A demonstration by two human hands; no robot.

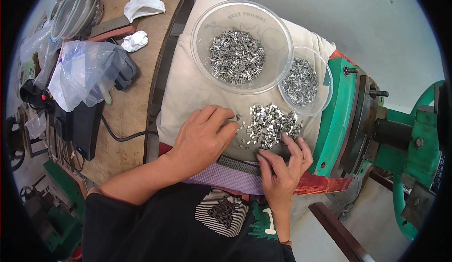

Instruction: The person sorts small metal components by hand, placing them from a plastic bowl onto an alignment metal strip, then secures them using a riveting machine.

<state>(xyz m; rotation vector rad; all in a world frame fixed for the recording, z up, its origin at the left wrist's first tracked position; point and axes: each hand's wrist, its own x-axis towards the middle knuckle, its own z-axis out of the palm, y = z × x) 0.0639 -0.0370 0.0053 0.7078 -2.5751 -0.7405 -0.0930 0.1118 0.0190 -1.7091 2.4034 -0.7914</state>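
A heap of small shiny metal pieces (270, 126) lies on a beige cloth (179, 85) in front of me. My right hand (286, 165) is at the heap's near edge, fingers apart, its fingertips touching the pieces. To the left of the heap, my left hand (203, 135) rests on the cloth with bent fingers and a gap between thumb and forefinger. A few loose pieces lie close to its fingertips; I see nothing held in it. Behind the heap stands a large clear plastic tub (273, 31) with many short metal parts. A smaller clear tub (328, 95) beside it holds thin metal parts.
At the right is a green machine (335, 116) with bolts and a handwheel (406, 215). A dark ridged bar (240, 164) lies along the near cloth edge. On the left, a wooden bench (129, 125) carries plastic bags (87, 69), a black cable (117, 137) and white gloves (143, 0).
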